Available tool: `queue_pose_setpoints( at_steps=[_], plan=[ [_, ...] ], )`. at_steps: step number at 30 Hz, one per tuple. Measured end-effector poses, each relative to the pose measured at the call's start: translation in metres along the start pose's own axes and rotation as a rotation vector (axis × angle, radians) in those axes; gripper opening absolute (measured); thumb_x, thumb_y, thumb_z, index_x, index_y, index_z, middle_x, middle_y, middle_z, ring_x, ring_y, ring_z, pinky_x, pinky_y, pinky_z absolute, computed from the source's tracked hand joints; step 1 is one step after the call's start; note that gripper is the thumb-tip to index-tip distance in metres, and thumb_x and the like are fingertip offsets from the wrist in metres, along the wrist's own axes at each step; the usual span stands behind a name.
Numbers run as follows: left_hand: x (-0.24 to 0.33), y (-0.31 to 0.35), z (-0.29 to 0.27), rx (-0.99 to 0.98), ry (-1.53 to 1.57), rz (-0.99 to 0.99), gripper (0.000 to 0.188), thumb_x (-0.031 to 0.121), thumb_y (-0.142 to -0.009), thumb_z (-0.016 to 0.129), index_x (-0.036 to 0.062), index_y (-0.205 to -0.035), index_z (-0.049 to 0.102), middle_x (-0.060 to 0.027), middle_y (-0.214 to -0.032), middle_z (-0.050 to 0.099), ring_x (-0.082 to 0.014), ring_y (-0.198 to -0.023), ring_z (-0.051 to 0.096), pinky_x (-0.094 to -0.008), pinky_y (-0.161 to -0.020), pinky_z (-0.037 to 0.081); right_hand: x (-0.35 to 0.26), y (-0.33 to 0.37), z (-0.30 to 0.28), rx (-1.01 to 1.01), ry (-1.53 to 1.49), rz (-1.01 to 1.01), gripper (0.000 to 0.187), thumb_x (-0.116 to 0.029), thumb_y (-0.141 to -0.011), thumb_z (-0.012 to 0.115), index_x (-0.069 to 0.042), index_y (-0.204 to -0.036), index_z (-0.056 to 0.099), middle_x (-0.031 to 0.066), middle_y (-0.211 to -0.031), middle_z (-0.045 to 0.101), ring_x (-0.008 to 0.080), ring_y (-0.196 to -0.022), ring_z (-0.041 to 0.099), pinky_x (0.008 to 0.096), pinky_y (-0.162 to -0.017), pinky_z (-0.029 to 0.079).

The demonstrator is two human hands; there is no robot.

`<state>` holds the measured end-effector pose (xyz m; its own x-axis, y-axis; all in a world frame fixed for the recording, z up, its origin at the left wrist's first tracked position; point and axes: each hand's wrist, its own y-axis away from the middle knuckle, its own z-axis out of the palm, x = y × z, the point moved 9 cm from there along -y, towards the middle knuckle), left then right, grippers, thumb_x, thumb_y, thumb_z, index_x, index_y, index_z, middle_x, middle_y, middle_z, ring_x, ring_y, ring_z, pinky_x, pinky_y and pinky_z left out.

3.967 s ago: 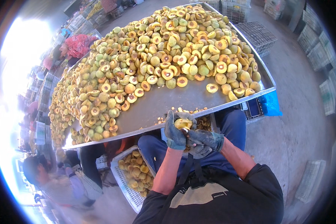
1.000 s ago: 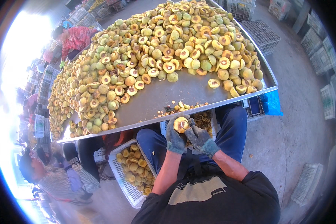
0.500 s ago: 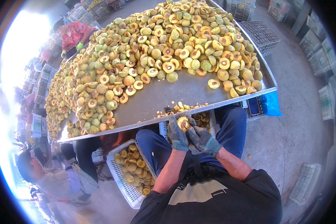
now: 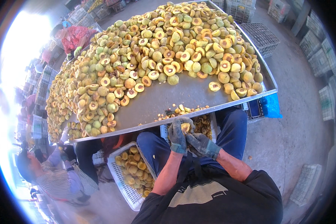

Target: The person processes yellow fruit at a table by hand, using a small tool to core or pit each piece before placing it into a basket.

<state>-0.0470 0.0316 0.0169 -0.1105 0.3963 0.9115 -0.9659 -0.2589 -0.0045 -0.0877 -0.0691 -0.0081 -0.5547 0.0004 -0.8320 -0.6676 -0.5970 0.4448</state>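
Near the metal table, left hand cups fruit beside right hand.

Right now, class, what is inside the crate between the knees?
Yellow-brown fruit pieces show in the crate. The left hand, right hand and tray cover parts of it, and the top pieces hide its floor.

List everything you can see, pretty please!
Metal table: one, grey, upper middle
Fruit halves: many, yellow-green, heaped on the table
Fruit scraps: many, yellowish, table's near edge
Held fruit piece: one, yellow, below that edge
Fruit crates: two, whitish, lower middle
Blue bag: one, blue, table's right corner
Other crates: many, whitish or grey, both sides
Co-workers: at least two, red or checked clothes, left
Knees: two, blue trousers, lower middle
Left grip: one, grey glove, around the held piece
Right grip: one, grey glove, beside the left
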Motion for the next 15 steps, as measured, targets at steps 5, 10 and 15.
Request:
queue_pose_setpoints(
  at_steps=[5, 10, 15],
  plan=[
    [-0.006, -0.001, 0.012, -0.122, 0.249, -0.14, 0.055, 0.044, -0.104, 0.039, 0.0009, -0.081, 0.064, -0.0109, -0.073, 0.065, -0.0176, -0.058, 0.06, -0.0271, -0.054, 0.05, 0.012, 0.013, 0.004, -0.165, -0.156, 0.217, 0.049, -0.059, -0.097, 0.051, -0.013, -0.081, 0.055, -0.0043, -0.057, 0.044, 0.0059, -0.039, 0.035, 0.0215, -0.035, 0.025],
    [-0.007, -0.005, 0.013, -0.167, 0.265, -0.2, 0.058, 0.046, -0.104, 0.036, 0.0017, -0.077, 0.062, -0.0126, -0.071, 0.065, -0.0174, -0.055, 0.059, -0.0278, -0.051, 0.05, 0.009, 0.016, 0.01, -0.264, -0.247, 0.282, 0.048, -0.058, -0.096, 0.054, -0.013, -0.079, 0.053, -0.0052, -0.056, 0.041, 0.0048, -0.039, 0.034, 0.0204, -0.034, 0.025],
    [-0.002, -0.01, 0.021, -0.359, 0.318, -0.234, 0.061, 0.049, -0.104, 0.032, 0.0035, -0.076, 0.062, -0.0133, -0.068, 0.064, -0.0192, -0.053, 0.059, -0.0297, -0.049, 0.049, 0.007, 0.017, 0.021, -0.421, -0.406, 0.349, 0.046, -0.055, -0.097, 0.055, -0.012, -0.08, 0.052, -0.0052, -0.056, 0.041, 0.0042, -0.038, 0.033, 0.0194, -0.033, 0.023]
  ],
)
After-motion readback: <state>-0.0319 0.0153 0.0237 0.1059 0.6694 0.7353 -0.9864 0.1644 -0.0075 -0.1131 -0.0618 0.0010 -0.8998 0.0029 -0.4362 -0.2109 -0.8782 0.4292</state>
